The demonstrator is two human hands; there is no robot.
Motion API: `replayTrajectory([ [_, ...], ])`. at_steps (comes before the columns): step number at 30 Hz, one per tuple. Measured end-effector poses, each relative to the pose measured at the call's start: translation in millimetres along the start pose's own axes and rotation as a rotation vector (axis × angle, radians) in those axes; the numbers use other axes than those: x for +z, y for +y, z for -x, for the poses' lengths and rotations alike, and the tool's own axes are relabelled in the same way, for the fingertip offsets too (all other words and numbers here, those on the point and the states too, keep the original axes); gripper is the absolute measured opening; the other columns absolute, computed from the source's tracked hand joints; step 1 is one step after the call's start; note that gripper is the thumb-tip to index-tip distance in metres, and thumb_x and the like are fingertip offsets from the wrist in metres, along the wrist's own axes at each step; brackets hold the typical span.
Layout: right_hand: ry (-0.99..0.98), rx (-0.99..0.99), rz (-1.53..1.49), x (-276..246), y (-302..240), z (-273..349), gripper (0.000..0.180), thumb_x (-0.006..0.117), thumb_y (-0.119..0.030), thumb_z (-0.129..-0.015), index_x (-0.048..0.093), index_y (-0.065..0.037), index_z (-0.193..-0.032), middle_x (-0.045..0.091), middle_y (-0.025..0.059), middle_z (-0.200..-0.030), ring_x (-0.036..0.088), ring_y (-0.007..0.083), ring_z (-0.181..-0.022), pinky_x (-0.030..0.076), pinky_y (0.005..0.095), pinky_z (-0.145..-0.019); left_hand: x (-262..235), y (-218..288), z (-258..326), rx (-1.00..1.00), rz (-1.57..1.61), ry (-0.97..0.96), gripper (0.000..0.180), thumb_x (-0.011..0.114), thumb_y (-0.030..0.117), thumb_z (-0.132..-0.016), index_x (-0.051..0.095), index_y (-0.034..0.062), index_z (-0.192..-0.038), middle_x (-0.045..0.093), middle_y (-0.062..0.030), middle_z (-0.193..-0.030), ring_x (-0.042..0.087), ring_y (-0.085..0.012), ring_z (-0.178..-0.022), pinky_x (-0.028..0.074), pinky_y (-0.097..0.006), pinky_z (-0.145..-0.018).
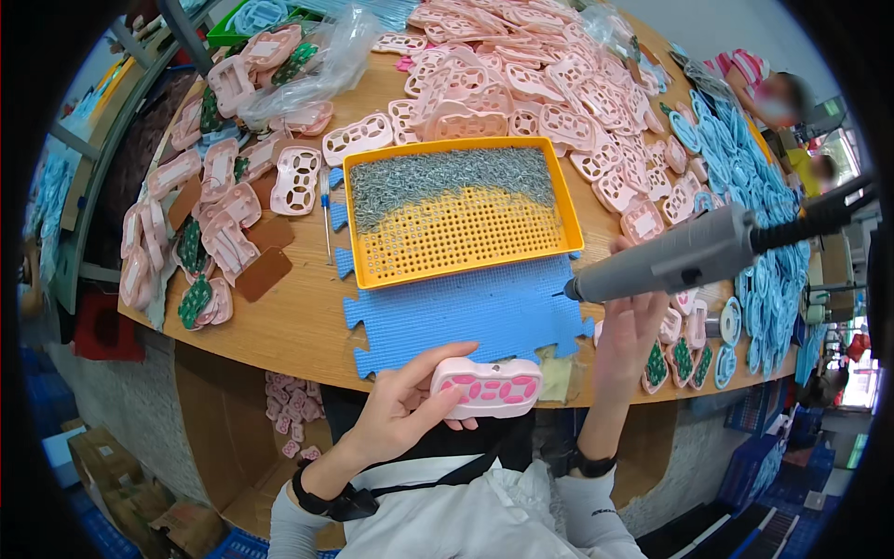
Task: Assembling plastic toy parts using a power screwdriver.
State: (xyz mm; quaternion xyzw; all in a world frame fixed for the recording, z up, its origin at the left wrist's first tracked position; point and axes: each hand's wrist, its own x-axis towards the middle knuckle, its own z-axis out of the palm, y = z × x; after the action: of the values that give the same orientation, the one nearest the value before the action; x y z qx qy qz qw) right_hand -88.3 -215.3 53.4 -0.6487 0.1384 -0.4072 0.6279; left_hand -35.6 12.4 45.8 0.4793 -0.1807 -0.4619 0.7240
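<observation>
My left hand [414,402] is closed around the left end of a pale pink controller-shaped toy [491,388] with darker pink buttons. It is held level in front of my lap, just off the table's near edge. A grey electric screwdriver [666,253] slants above the table at the right, its thin bit pointing left. My right hand [633,326] grips it from below, with a fingertip showing over its top; the body hides part of the fingers. Under the bit lies a blue foam mat [456,312], and beyond that a yellow perforated tray [456,272] holds many small screws.
Pink shells [456,88] are heaped at the back, with more pink pieces and green boards [194,303] on the left. Light blue plastic parts [764,224] pile up at the right. A thin screwdriver [326,219] lies left of the tray. A cardboard box [209,401] stands below the table.
</observation>
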Motion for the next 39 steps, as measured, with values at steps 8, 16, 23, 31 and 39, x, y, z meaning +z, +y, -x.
replayTrajectory([
  [8,-0.369,0.434,-0.123,-5.7,-29.5,69.4,0.047,0.052,-0.004,-0.088,0.037,0.007,-0.132,0.056,0.0205,-0.118,0.055,0.0225,-0.11,0.041,0.0347,-0.096,10.3,-4.1,6.0,0.079,0.053,0.059,0.046,0.047,0.003,-0.093,0.034,-0.003,-0.136,0.059,-0.0168,-0.11,0.066,-0.0211,-0.081,0.055,-0.027,-0.067],
  [16,-0.518,0.506,-0.186,-7.8,-28.5,69.4,0.038,0.05,0.006,-0.088,0.046,0.008,-0.126,0.058,0.0185,-0.115,0.057,0.0175,-0.105,0.046,0.0264,-0.089,11.6,-9.4,15.9,0.11,0.054,0.098,0.044,0.044,0.004,-0.094,0.033,-0.0045,-0.136,0.057,-0.0177,-0.112,0.066,-0.0234,-0.084,0.056,-0.028,-0.07],
  [23,-0.515,0.612,-0.274,6.2,-34.6,74.4,0.037,0.051,0.003,-0.09,0.047,0.006,-0.127,0.059,0.0141,-0.112,0.059,0.0157,-0.101,0.048,0.0246,-0.085,7.3,-16.6,25.2,0.16,-0.01,0.25,0.047,0.046,0.018,-0.094,0.034,-0.0076,-0.132,0.06,-0.0185,-0.104,0.067,-0.0262,-0.069,0.057,-0.032,-0.057],
  [31,-0.636,0.687,-0.31,19.6,-28.5,74.7,0.034,0.055,-0.005,-0.09,0.051,0.002,-0.124,0.061,0.0132,-0.111,0.061,0.0152,-0.098,0.05,0.0261,-0.086,-2.2,-24.2,41.7,0.212,-0.052,0.429,0.049,0.048,0.024,-0.094,0.036,-0.0084,-0.129,0.06,-0.0178,-0.1,0.066,-0.0246,-0.068,0.056,-0.03,-0.051],
  [39,-0.354,0.431,0.286,-60.3,-39.1,-19.5,0.022,0.053,-0.007,-0.091,0.061,0.001,-0.109,0.066,0.0077,-0.1,0.063,0.0147,-0.093,0.05,0.0271,-0.083,-72.2,-22.1,115.0,0.185,-0.226,0.723,0.043,0.045,0.022,-0.096,0.044,-0.0088,-0.126,0.053,-0.0198,-0.119,0.056,-0.0291,-0.104,0.047,-0.039,-0.092],
])
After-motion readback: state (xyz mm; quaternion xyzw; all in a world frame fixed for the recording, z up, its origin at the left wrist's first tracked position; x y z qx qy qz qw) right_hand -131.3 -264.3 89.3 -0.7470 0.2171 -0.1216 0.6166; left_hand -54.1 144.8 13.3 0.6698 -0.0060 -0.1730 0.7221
